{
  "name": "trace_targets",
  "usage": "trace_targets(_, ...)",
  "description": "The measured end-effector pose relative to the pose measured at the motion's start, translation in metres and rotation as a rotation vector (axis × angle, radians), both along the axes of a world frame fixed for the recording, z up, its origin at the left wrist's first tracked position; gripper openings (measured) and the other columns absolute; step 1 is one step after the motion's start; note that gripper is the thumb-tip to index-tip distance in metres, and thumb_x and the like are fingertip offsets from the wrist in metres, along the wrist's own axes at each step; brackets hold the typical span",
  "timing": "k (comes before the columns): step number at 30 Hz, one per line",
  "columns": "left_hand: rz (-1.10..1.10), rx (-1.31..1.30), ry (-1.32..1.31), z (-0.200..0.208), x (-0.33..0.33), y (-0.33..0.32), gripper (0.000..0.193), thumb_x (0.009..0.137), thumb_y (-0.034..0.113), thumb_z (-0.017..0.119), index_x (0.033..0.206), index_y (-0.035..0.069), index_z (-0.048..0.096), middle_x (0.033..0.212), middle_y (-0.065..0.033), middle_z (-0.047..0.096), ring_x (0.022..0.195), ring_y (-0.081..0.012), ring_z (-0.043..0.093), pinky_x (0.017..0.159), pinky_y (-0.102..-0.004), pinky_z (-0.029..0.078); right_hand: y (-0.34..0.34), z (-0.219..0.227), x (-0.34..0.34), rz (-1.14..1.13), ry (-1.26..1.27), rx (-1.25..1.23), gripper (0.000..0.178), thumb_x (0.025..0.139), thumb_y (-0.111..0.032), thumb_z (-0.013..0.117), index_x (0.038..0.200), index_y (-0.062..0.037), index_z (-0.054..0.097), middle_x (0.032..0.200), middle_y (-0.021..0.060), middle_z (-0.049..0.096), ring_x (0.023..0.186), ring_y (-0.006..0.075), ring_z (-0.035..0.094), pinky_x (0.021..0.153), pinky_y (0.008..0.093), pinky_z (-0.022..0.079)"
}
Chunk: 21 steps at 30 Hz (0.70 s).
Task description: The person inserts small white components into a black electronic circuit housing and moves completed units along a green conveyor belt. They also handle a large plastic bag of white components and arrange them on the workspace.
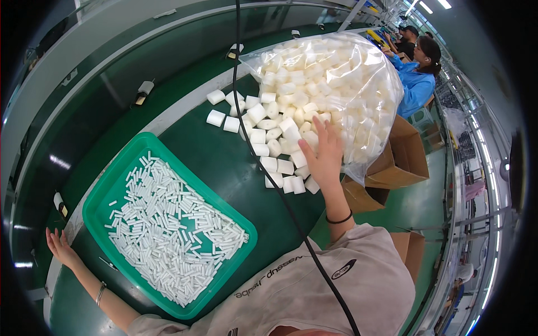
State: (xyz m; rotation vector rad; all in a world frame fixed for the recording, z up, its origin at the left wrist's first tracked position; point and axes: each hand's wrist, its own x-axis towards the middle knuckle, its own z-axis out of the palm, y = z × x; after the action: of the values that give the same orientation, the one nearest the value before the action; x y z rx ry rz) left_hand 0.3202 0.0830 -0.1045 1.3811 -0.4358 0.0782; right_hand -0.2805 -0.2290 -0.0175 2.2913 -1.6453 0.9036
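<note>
Dark lettering (pixel 273 274) on beige shirt (pixel 372 285)

You wear a loose, pale grey-beige shirt (pixel 372 271) with short sleeves (pixel 367 238), dark lettering (pixel 270 280) across the fabric and a dark oval print (pixel 343 270) to its right; your left hand (pixel 63 250) is bare beyond a slim silvery bracelet (pixel 100 294), your right hand (pixel 325 154) beyond a thin black band (pixel 340 219)
</note>
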Motion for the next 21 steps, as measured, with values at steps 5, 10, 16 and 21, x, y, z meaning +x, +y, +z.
trace_targets(5, -0.011, 0.012, 0.022, 0.002, -0.004, -0.003, 0.037, 0.090, 0.021, 0.047, 0.119, -0.001, 0.043, 0.124, -0.0098, 0.041, 0.113, -0.0238, 0.042, 0.089, -0.0340, 0.043, 0.005, -0.005, 0.012, 0.180, -0.168, 0.084, 0.049, 0.078, -0.032, 0.060, 0.120, -0.0111, 0.048, 0.125, 0.0217, 0.039, 0.108, 0.0372, 0.042, 0.091, 0.0424, 0.033)
trace_targets(10, -0.003, 0.046, 0.054, 0.006, -0.012, -0.009, 0.036, 0.091, 0.022, 0.046, 0.119, 0.000, 0.043, 0.124, -0.0093, 0.041, 0.113, -0.0228, 0.043, 0.088, -0.0329, 0.043, 0.020, -0.004, 0.033, 0.418, -0.189, 0.223, 0.045, 0.077, -0.025, 0.062, 0.117, -0.0102, 0.050, 0.126, 0.0180, 0.040, 0.109, 0.0344, 0.042, 0.092, 0.0385, 0.034)
trace_targets(16, -0.002, 0.050, 0.026, 0.001, -0.006, -0.001, 0.038, 0.090, 0.024, 0.047, 0.121, 0.002, 0.043, 0.124, -0.0102, 0.042, 0.112, -0.0232, 0.043, 0.088, -0.0332, 0.041, 0.024, 0.003, 0.030, 0.094, 0.084, 0.020, 0.059, 0.073, -0.046, 0.061, 0.119, -0.0121, 0.050, 0.127, 0.0173, 0.039, 0.115, 0.0402, 0.034, 0.095, 0.0535, 0.023)
trace_targets(21, -0.005, 0.110, 0.016, -0.004, 0.003, 0.000, 0.037, 0.090, 0.024, 0.047, 0.120, 0.003, 0.044, 0.123, -0.0085, 0.043, 0.111, -0.0218, 0.044, 0.087, -0.0324, 0.041, 0.026, -0.012, 0.026, 0.104, 0.047, 0.083, 0.061, 0.075, -0.046, 0.058, 0.125, -0.0144, 0.044, 0.128, 0.0181, 0.038, 0.109, 0.0375, 0.040, 0.092, 0.0492, 0.028)
